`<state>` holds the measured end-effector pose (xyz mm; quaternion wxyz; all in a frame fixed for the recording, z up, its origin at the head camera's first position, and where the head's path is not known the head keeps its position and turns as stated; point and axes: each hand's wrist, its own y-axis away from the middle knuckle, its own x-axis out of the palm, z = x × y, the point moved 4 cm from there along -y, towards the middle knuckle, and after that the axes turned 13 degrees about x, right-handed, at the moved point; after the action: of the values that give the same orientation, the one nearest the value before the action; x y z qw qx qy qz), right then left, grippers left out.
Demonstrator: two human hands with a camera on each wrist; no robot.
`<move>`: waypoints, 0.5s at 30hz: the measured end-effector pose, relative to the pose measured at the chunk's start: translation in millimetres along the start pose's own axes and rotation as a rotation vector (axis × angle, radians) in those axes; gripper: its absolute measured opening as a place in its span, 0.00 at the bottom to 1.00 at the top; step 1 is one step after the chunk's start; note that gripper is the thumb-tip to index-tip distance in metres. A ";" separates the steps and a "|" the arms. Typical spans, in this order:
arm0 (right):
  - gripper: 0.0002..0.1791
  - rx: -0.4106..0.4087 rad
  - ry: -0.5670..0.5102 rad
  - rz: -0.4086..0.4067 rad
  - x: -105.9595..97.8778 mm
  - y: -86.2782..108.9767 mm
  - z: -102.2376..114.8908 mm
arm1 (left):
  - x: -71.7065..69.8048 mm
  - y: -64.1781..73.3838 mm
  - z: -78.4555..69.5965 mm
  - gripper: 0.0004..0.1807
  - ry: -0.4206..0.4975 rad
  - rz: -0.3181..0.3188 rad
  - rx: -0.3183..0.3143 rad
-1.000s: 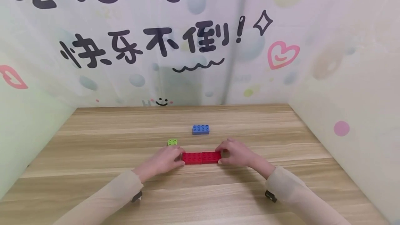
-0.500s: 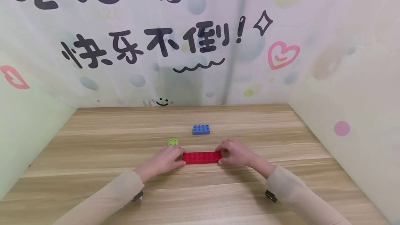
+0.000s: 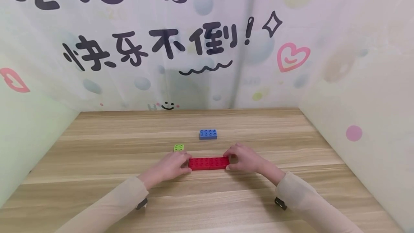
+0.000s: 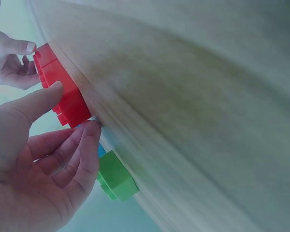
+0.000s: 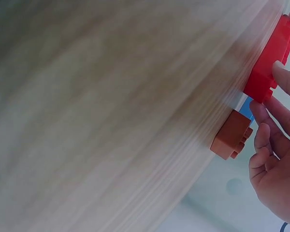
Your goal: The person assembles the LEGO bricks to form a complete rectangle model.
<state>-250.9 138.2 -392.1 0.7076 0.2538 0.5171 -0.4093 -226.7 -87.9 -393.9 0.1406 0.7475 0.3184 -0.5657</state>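
Two red studded toy bricks, a left one (image 3: 199, 163) and a right one (image 3: 219, 163), lie end to end in a row on the wooden table. My left hand (image 3: 172, 164) grips the row's left end; in the left wrist view its thumb lies on the near side of the red brick (image 4: 70, 101), with fingers at the far side. My right hand (image 3: 247, 159) holds the opposite end between thumb and fingers, also seen in the right wrist view by the red brick (image 5: 263, 77). The bricks' outer ends are partly covered by fingertips.
Behind the row lies a blue brick (image 3: 208, 135). A small green brick (image 3: 179, 147) sits just beyond my left hand, partly hidden. An orange-brown brick (image 5: 230, 135) stands near my right fingers, hidden in the head view. Printed cloth (image 3: 207, 89) walls the table's back.
Both hands keep their hold and place. The red bricks look slightly better aligned at their joint than one second ago; the other bricks stay put.
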 end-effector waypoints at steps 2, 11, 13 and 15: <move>0.17 0.015 -0.027 0.006 -0.7 -0.2 -0.7 | 0.2 0.5 1.4 0.17 0.012 0.001 -0.012; 0.18 0.037 -0.152 0.006 -13.6 -8.0 -3.4 | -13.6 -0.1 4.5 0.20 0.066 -0.069 -0.025; 0.18 0.049 -0.180 -0.002 -17.5 -10.5 -4.1 | -17.2 -1.5 5.5 0.20 0.058 -0.091 -0.021; 0.18 0.063 -0.193 -0.009 -20.6 -13.3 -6.0 | -20.4 -2.8 6.5 0.20 0.044 -0.107 -0.016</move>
<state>-267.9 142.4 -373.9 0.7438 0.2330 0.4347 -0.4511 -236.6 -95.9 -376.4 0.1091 0.7406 0.3654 -0.5532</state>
